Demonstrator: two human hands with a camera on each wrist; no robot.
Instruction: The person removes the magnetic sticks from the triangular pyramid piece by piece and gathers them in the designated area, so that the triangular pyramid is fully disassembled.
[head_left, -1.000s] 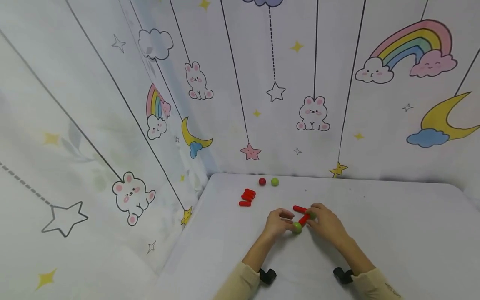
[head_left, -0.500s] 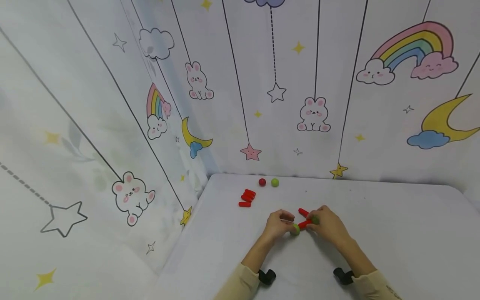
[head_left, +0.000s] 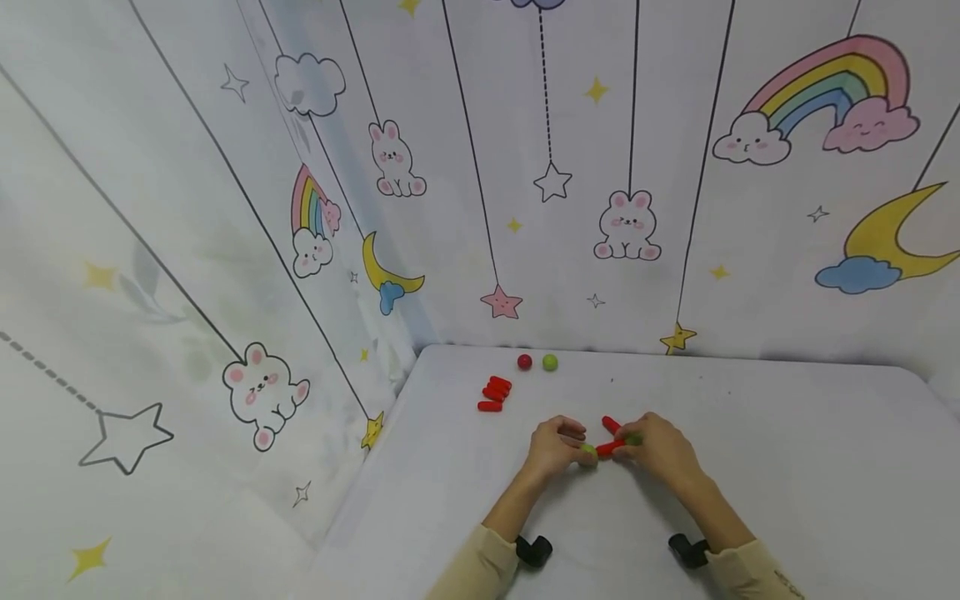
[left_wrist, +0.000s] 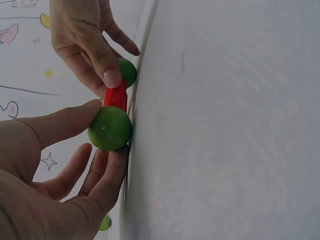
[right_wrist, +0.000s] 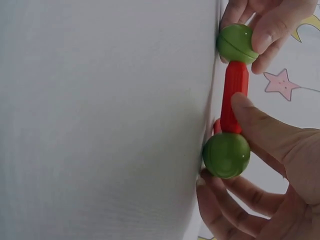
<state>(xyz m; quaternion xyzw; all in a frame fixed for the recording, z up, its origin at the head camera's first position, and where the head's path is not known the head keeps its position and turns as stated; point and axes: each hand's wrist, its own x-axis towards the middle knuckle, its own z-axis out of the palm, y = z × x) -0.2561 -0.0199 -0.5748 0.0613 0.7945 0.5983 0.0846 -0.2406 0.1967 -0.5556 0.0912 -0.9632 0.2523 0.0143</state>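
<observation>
My left hand [head_left: 553, 448] pinches a green ball [left_wrist: 110, 128] between thumb and fingers, low over the white table. Out of that ball runs a red rod [right_wrist: 235, 80], whose other end meets a second green ball [right_wrist: 226, 156]. My right hand [head_left: 663, 452] grips this rod beside the second ball, thumb on top and fingertips around the ball's underside. Another red rod [head_left: 611, 424] points away from the right hand's ball toward the back left; its near end is hidden by the fingers in the head view.
Several loose red rods [head_left: 491, 407] lie in a group at the back left of the white table [head_left: 787, 475]. Near the back edge sit a red ball [head_left: 524, 362] and a green ball [head_left: 550, 362]. A patterned curtain [head_left: 450, 208] hangs behind.
The right hand has moved slightly right and nearer, swinging the joining rod to lie more crosswise between the balls. The other rod has shifted right and turned. The left hand has barely moved.
</observation>
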